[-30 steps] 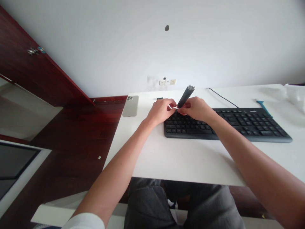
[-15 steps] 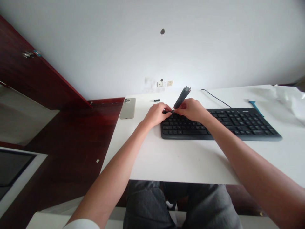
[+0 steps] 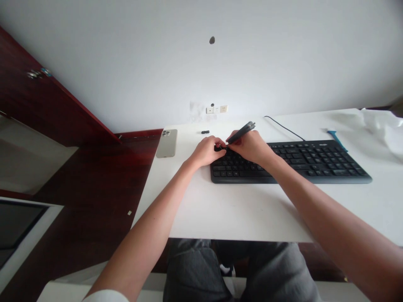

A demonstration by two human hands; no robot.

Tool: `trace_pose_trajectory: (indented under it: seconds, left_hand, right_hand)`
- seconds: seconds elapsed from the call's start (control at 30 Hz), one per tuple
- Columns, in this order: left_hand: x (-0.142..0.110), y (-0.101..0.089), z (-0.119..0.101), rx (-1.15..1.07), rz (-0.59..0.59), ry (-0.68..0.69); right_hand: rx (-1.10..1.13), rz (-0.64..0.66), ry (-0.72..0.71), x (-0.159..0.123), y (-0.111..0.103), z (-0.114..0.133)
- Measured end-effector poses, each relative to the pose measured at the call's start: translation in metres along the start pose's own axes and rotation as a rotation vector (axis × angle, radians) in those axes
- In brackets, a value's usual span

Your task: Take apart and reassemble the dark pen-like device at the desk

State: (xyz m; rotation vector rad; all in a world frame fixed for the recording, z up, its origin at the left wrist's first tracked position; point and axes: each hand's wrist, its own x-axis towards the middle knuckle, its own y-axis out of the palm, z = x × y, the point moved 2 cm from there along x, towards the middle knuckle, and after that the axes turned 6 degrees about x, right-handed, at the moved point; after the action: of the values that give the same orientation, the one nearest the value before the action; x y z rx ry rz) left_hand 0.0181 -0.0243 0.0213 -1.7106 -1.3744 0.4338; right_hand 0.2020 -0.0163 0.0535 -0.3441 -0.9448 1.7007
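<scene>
My left hand [image 3: 208,150] is closed above the upper left corner of a black keyboard [image 3: 310,161], its thumb and fingertips pinching a small black piece [image 3: 218,148] too small to name. My right hand [image 3: 250,146] meets it there, fingers wrapped round a dark grey pen-shaped tool [image 3: 241,133]. The tool leans up and to the right, with a forked-looking upper end. Its light lower tip comes close to the black piece; whether they touch cannot be made out.
A phone [image 3: 167,143] lies face down at the white table's left side. Behind my left hand is a small black object [image 3: 205,132]. A blue brush-like tool [image 3: 337,140] rests by the keyboard's right end, near white plastic sheeting [image 3: 382,130]. The keyboard's cable [image 3: 283,127] runs backward.
The pen-shaped tool has tipped from steep to lower, its upper end dropping to the right. My right hand has turned with it. My left hand keeps its pinch in nearly the same spot.
</scene>
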Motion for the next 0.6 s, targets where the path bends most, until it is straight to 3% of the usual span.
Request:
trace_pose_trajectory:
  seconds: [0.13,0.33,0.6]
  left_hand:
    - [0.002,0.001,0.001,-0.033,0.024,0.002]
    - [0.003,0.001,0.001,-0.030,0.034,0.011]
    - [-0.001,0.004,0.001,0.095,-0.044,0.046]
  right_hand:
    - [-0.036,0.018,-0.010,-0.001,0.001,0.003]
    - [-0.045,0.038,0.104,0.003,0.001,-0.003]
    - [0.242,0.137,0.169,0.010,0.005,-0.023]
